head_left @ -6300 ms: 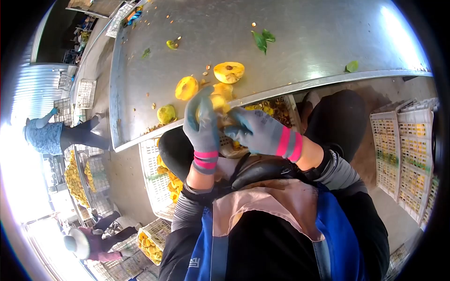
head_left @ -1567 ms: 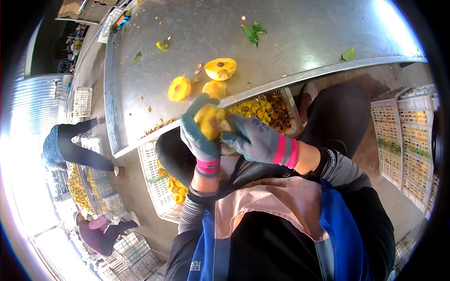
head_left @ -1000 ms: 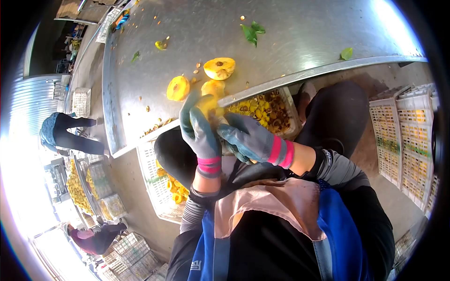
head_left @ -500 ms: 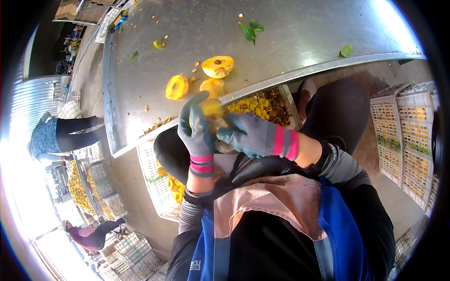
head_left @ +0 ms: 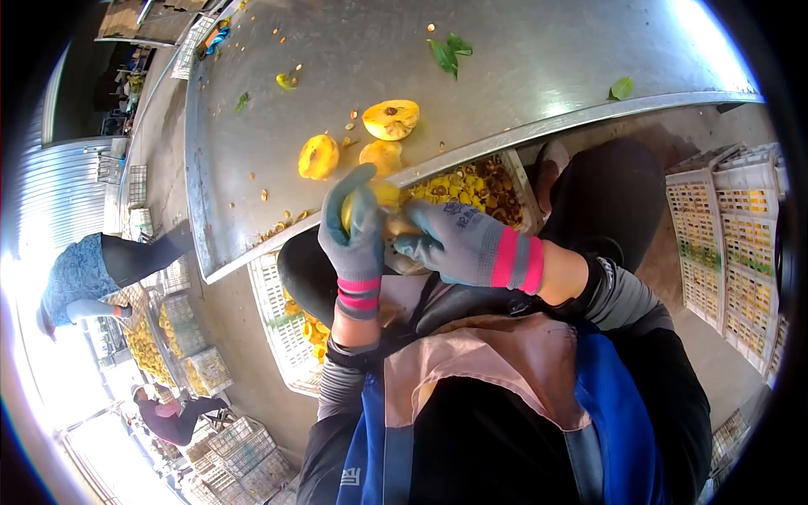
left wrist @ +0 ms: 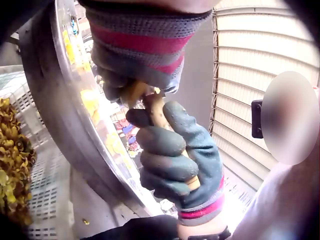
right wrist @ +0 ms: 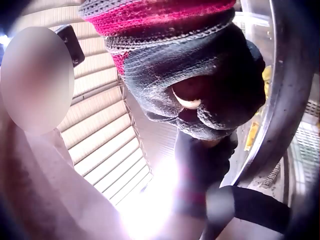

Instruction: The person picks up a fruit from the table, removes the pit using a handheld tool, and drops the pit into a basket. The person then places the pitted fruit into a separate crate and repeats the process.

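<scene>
A long steel table (head_left: pixel 539 59) is filling the upper part of the head view, its raised near edge running diagonally just above the person's hands. Below that edge, white slatted crates are sitting on the floor: one crate of cores and scraps (head_left: pixel 471 189) is tucked under the table edge right behind the hands, another crate of yellow pieces (head_left: pixel 290 328) is standing by the person's left knee, and a stack of crates (head_left: pixel 724 252) is standing off to the right.

The left hand (head_left: pixel 358 240), in a grey glove with pink cuff bands, is wrapping its curled fingers around a yellow fruit (head_left: pixel 379 198), holding it just off the table's near edge, above the scrap crate. In the left wrist view the left hand (left wrist: pixel 135 60) is showing only its cuff and knuckles. The right hand (head_left: pixel 459 244), gloved the same way, is pressing against the fruit from the right; in the left wrist view the right hand (left wrist: pixel 175 155) has its fingers curled tight around a pale wooden handle (left wrist: pixel 157 112), whose working end is hidden between the two hands. The right wrist view is showing the right hand (right wrist: pixel 200 85) as a closed fist, the fruit hidden.

On the table near its front edge, three fruit pieces are lying close together: a halved fruit with its core showing (head_left: pixel 390 119), a second piece (head_left: pixel 318 156) to its left and a third piece (head_left: pixel 380 156) closest to the edge. Green leaves (head_left: pixel 449 52) are lying further back, one single leaf (head_left: pixel 621 87) near the right end of the edge, and small seeds (head_left: pixel 349 126) are lying scattered about.
</scene>
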Demonstrator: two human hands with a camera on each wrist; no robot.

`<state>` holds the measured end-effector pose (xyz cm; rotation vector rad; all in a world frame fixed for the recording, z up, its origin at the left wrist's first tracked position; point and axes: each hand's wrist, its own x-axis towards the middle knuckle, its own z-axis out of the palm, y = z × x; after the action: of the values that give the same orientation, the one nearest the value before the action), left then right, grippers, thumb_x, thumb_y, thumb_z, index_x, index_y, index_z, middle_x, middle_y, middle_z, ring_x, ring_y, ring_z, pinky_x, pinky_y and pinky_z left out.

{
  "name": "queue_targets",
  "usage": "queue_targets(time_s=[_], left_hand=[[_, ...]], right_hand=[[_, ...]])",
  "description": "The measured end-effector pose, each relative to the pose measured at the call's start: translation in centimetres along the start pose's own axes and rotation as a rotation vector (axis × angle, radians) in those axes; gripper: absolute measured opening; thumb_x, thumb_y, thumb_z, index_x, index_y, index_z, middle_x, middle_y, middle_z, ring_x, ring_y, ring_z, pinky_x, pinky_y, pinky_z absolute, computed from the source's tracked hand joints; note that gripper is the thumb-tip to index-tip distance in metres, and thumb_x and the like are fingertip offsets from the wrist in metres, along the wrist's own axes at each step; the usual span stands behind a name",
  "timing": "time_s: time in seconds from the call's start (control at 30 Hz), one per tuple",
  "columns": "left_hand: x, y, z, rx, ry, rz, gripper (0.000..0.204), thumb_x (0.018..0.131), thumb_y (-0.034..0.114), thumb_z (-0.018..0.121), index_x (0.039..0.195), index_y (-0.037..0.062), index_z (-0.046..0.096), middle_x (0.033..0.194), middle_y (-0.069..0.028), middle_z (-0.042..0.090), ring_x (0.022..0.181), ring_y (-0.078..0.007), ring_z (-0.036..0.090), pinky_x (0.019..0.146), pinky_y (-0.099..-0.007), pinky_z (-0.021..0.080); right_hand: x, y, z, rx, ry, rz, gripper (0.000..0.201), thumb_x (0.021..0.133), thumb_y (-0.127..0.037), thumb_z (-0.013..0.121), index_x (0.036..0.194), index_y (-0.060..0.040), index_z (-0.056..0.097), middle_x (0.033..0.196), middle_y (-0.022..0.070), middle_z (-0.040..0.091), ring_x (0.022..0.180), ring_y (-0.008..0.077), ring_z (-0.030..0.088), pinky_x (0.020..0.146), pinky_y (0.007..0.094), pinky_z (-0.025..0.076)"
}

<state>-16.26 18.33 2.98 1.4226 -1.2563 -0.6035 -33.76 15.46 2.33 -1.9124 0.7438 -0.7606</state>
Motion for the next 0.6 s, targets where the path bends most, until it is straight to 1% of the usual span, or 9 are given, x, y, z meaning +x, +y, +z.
queue_targets(time_s=[0.13, 0.17, 0.23, 0.27, 0.37, 0.4, 0.47, 0.5, 0.6], left_hand=[[0.1, 0.2, 0.1, -0.019, -0.043, 0.075, 0.033, 0.096, 0.021, 0.062, 0.120, -0.0022, 0.062, 0.115, -0.0083, 0.068, 0.088, -0.0100, 0.061, 0.076, -0.0248, 0.051], [0.1, 0.3, 0.3, -0.093, -0.021, -0.004, 0.033, 0.097, 0.021, 0.061, 0.120, -0.0020, 0.062, 0.114, -0.0079, 0.068, 0.088, -0.0102, 0.061, 0.075, -0.0248, 0.051], [0.3, 0.6, 0.5, -0.237, 0.027, -0.160, 0.032, 0.099, 0.022, 0.059, 0.120, -0.0017, 0.063, 0.114, -0.0072, 0.068, 0.089, -0.0105, 0.061, 0.075, -0.0247, 0.051], [0.1, -0.2, 0.6, -0.277, 0.042, -0.188, 0.032, 0.100, 0.023, 0.058, 0.120, -0.0013, 0.063, 0.114, -0.0068, 0.068, 0.089, -0.0103, 0.062, 0.074, -0.0244, 0.051], [-0.2, -1.3, 0.6, -0.248, 0.067, -0.239, 0.034, 0.100, 0.025, 0.059, 0.120, -0.0019, 0.062, 0.116, -0.0073, 0.067, 0.090, -0.0104, 0.062, 0.073, -0.0240, 0.051], [-0.2, -1.1, 0.7, -0.246, 0.072, -0.245, 0.036, 0.100, 0.027, 0.059, 0.120, -0.0021, 0.062, 0.117, -0.0080, 0.067, 0.090, -0.0104, 0.062, 0.073, -0.0235, 0.051], [-0.3, -0.9, 0.7, -0.214, 0.055, -0.223, 0.037, 0.099, 0.028, 0.061, 0.121, -0.0019, 0.062, 0.117, -0.0086, 0.067, 0.092, -0.0105, 0.062, 0.074, -0.0234, 0.052], [-0.3, -0.7, 0.7, -0.198, 0.046, -0.210, 0.037, 0.098, 0.028, 0.061, 0.121, -0.0018, 0.062, 0.117, -0.0088, 0.067, 0.092, -0.0106, 0.062, 0.074, -0.0234, 0.052], [-0.4, -0.3, 0.7, -0.123, 0.017, -0.017, 0.039, 0.097, 0.028, 0.063, 0.122, -0.0025, 0.061, 0.118, -0.0099, 0.067, 0.095, -0.0113, 0.063, 0.078, -0.0243, 0.052]], right_hand=[[0.1, 0.6, -0.1, 0.056, -0.031, 0.012, 0.033, 0.091, -0.027, 0.063, 0.105, 0.0015, 0.054, 0.089, 0.0266, 0.065, 0.084, 0.0435, 0.064, 0.071, 0.0505, 0.051], [0.1, 0.6, -0.1, 0.055, -0.038, 0.005, 0.033, 0.091, -0.028, 0.062, 0.106, 0.0012, 0.054, 0.089, 0.0259, 0.066, 0.082, 0.0434, 0.065, 0.071, 0.0505, 0.051], [0.0, 0.2, -0.1, -0.076, 0.013, -0.021, 0.034, 0.091, -0.030, 0.062, 0.106, 0.0005, 0.053, 0.086, 0.0244, 0.066, 0.080, 0.0429, 0.065, 0.069, 0.0504, 0.051], [0.0, -0.1, -0.1, -0.141, 0.038, -0.036, 0.035, 0.092, -0.030, 0.061, 0.106, 0.0002, 0.053, 0.085, 0.0237, 0.067, 0.079, 0.0427, 0.065, 0.068, 0.0504, 0.051], [0.3, -0.2, 0.1, -0.231, -0.040, 0.042, 0.036, 0.092, -0.033, 0.060, 0.107, -0.0007, 0.053, 0.082, 0.0218, 0.067, 0.076, 0.0416, 0.066, 0.066, 0.0505, 0.052], [0.2, -0.1, 0.1, -0.251, -0.033, 0.010, 0.036, 0.092, -0.033, 0.060, 0.106, -0.0006, 0.053, 0.083, 0.0221, 0.067, 0.077, 0.0415, 0.066, 0.067, 0.0502, 0.052], [0.1, 0.3, -0.2, -0.290, -0.020, -0.052, 0.035, 0.092, -0.033, 0.060, 0.105, -0.0005, 0.054, 0.084, 0.0228, 0.067, 0.079, 0.0411, 0.066, 0.068, 0.0496, 0.052], [0.1, 0.4, -0.4, -0.242, -0.045, -0.042, 0.034, 0.092, -0.032, 0.060, 0.104, -0.0001, 0.055, 0.085, 0.0233, 0.067, 0.080, 0.0413, 0.066, 0.069, 0.0495, 0.052], [0.4, 0.7, -0.9, -0.098, -0.087, -0.030, 0.032, 0.092, -0.028, 0.060, 0.103, 0.0010, 0.056, 0.086, 0.0250, 0.066, 0.083, 0.0420, 0.066, 0.072, 0.0494, 0.051]])
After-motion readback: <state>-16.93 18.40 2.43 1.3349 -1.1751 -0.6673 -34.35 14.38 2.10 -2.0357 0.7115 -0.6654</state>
